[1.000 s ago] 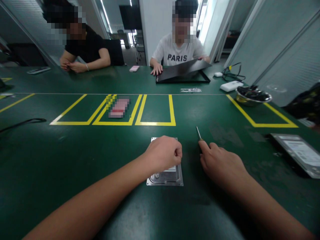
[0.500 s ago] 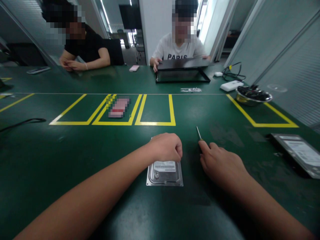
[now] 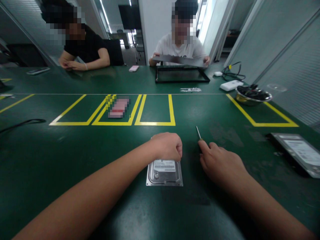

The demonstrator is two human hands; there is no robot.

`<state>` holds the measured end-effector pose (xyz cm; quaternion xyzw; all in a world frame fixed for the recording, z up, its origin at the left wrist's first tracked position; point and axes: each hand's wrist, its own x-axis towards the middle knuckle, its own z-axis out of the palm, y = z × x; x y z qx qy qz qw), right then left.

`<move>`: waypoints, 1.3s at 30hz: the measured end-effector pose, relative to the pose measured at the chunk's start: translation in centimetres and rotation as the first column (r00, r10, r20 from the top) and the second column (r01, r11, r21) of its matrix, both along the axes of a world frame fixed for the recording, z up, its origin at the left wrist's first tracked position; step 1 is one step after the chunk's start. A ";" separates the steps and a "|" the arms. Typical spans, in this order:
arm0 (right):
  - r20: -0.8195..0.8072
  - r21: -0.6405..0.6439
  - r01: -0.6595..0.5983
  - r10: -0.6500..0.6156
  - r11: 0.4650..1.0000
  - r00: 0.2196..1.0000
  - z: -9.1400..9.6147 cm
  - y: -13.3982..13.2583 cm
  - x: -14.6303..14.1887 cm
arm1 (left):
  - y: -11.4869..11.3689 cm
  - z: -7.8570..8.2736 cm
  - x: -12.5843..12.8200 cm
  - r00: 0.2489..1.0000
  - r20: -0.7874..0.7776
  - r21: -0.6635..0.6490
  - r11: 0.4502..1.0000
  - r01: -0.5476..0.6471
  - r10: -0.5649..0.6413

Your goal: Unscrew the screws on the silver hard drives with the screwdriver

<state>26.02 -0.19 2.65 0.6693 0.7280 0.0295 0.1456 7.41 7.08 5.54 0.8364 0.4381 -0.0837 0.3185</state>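
Note:
A silver hard drive (image 3: 164, 173) lies flat on the green table (image 3: 62, 156) in front of me. My left hand (image 3: 167, 146) rests curled on the drive's far end, fingers closed over its edge. My right hand (image 3: 220, 163) lies just right of the drive, closed round a screwdriver (image 3: 198, 133) whose metal tip sticks out past my forefinger and points away from me. The handle is hidden under the hand.
A second hard drive (image 3: 298, 151) lies at the right edge. A metal bowl (image 3: 253, 94) and a white box (image 3: 231, 85) stand at the far right. Yellow tape boxes (image 3: 155, 123) mark the middle. Two people sit across; one lifts a dark panel (image 3: 181, 60) above a black frame (image 3: 181, 79).
My left hand has slid away from me, uncovering the drive's label and near half. The person opposite has raised the dark panel off the frame. My right hand has stayed put.

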 end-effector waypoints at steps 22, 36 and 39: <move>0.007 0.019 -0.014 0.014 1.000 1.000 0.0 0.0 0.0 | -0.6 -0.3 -0.6 0.997 0.076 0.075 0.997 0.027 -0.033; -0.003 -0.002 -0.009 0.009 1.000 1.000 0.3 -0.1 -0.1 | -3.2 -0.4 -0.5 0.999 0.027 0.344 0.938 0.035 -0.047; 0.000 0.006 -0.017 0.017 1.000 1.000 0.1 -0.1 -0.1 | -3.9 0.3 0.0 0.997 -0.044 0.375 0.924 0.071 -0.059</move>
